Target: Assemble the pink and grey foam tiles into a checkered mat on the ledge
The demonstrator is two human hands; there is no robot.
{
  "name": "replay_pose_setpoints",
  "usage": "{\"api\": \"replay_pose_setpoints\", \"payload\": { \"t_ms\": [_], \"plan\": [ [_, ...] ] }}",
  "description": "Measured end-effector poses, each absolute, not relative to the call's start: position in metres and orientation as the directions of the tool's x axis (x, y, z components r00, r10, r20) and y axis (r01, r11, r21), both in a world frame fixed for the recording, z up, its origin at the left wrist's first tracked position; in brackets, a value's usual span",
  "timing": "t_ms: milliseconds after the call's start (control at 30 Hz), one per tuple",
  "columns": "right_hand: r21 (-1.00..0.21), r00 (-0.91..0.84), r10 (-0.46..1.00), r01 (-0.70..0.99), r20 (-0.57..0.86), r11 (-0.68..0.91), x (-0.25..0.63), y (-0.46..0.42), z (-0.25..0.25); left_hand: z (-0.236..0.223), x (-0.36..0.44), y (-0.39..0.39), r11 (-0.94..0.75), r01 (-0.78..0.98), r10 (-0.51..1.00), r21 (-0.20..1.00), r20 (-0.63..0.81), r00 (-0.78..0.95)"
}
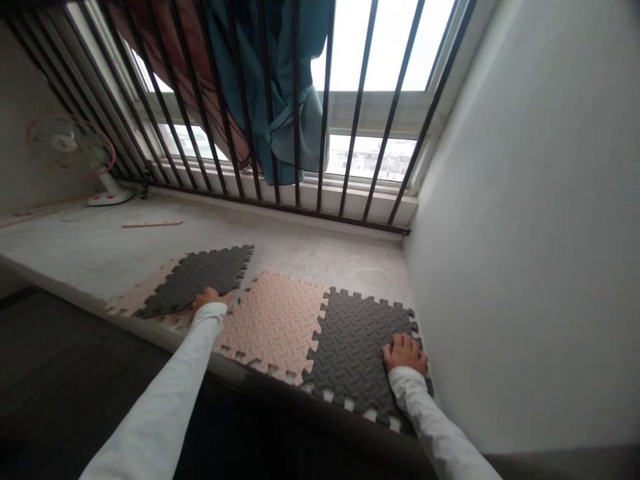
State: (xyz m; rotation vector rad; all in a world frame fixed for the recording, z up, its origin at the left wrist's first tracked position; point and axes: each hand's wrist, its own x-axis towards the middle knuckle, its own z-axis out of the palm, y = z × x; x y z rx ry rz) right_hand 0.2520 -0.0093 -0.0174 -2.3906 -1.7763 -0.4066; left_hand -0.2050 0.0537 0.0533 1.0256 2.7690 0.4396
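Note:
My left hand (212, 300) is closed on the near edge of a dark grey foam mat tile (203, 273), which rests over a pink foam tile (145, 288) at the left. Another pink foam tile (280, 320) lies flat in the middle. Along its right side, interlocking teeth meet a second dark grey tile (353, 347). Near the wall, my right hand (406, 353) rests palm down on that dark tile's right edge, fingers apart and slightly bent. The left fingertips are partly hidden.
A white wall (530, 233) rises close at the right. Dark metal bars (295, 133) stand before the window and blue curtain (250, 73). A fan (107, 190) and a thin pink strip (153, 225) are on the pale ledge (320, 247), whose front edge drops off.

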Motion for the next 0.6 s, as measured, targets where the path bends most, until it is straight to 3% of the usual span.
{"api": "replay_pose_setpoints", "payload": {
  "t_ms": [167,300,400,467,533,600],
  "plan": [
    [0.033,0.267,0.916,0.957,0.298,-0.289,0.251,-0.010,-0.015,0.083,-0.125,0.067,0.645,0.638,0.726,0.421,-0.075,-0.684],
    [0.020,0.260,0.911,0.959,0.321,-0.282,0.251,-0.010,-0.015,0.089,-0.013,0.052,0.449,0.767,0.865,0.458,-0.008,-0.502],
    [-0.005,0.264,0.904,0.960,0.335,-0.279,0.252,-0.009,-0.019,0.075,0.064,0.029,-0.010,0.792,0.998,0.611,0.054,-0.030],
    [-0.046,0.289,0.887,0.955,0.360,-0.293,0.254,-0.008,-0.023,0.062,0.089,0.016,-0.192,0.726,0.979,0.661,0.079,0.187],
    [-0.082,0.316,0.862,0.948,0.396,-0.309,0.256,-0.007,-0.026,0.050,0.087,0.008,-0.164,0.794,0.978,0.586,-0.008,0.207],
    [-0.088,0.321,0.848,0.945,0.422,-0.314,0.256,-0.007,-0.028,0.038,0.063,0.005,-0.012,0.915,0.986,0.403,-0.147,0.077]
  ]
}}
